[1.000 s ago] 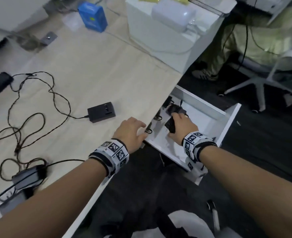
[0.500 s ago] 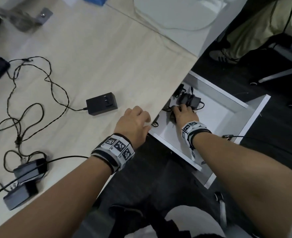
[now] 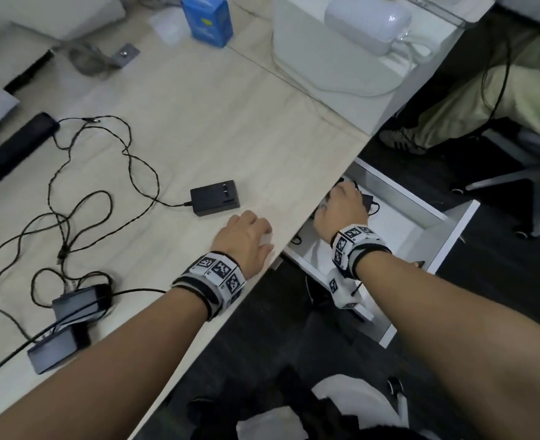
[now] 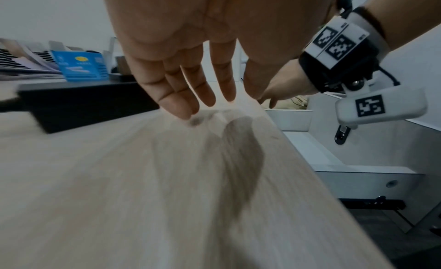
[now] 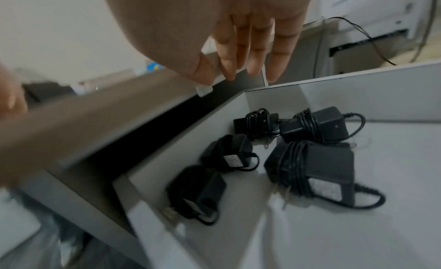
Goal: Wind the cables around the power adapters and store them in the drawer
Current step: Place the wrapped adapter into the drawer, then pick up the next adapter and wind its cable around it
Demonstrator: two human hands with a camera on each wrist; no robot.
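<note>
The person's right hand (image 3: 341,211) hangs over the open white drawer (image 3: 446,236) beneath the pale wood-grain counter (image 3: 230,128), fingers (image 5: 250,46) straight and loose, holding nothing. Below it, in the drawer's corner near the counter, lie five black power adapters with their cables wound around them: a large flat one (image 5: 317,171) nearest the middle, a chunky one (image 5: 317,124) behind it, a slim one (image 5: 257,122) against the back wall, and two small ones (image 5: 229,152) (image 5: 198,190) along the side wall. They sit close together, some touching.

The left hand (image 3: 246,239) rests at the counter's edge just beside the drawer, fingers (image 4: 181,88) extended and relaxed, the tips at or just above the wood, gripping nothing.

On the counter, a black rectangular adapter (image 3: 214,201) lies near the left hand, its thin black cable (image 3: 103,173) sprawling unwound in loose loops across the surface. Two more dark adapters (image 3: 78,303) (image 3: 56,350) lie near the counter's front edge beside the left forearm, their cords loose as well.

Further back stand a blue carton (image 3: 206,19) and a white box-shaped unit (image 3: 326,58). A long black bar (image 3: 11,147) lies at the far left.
</note>
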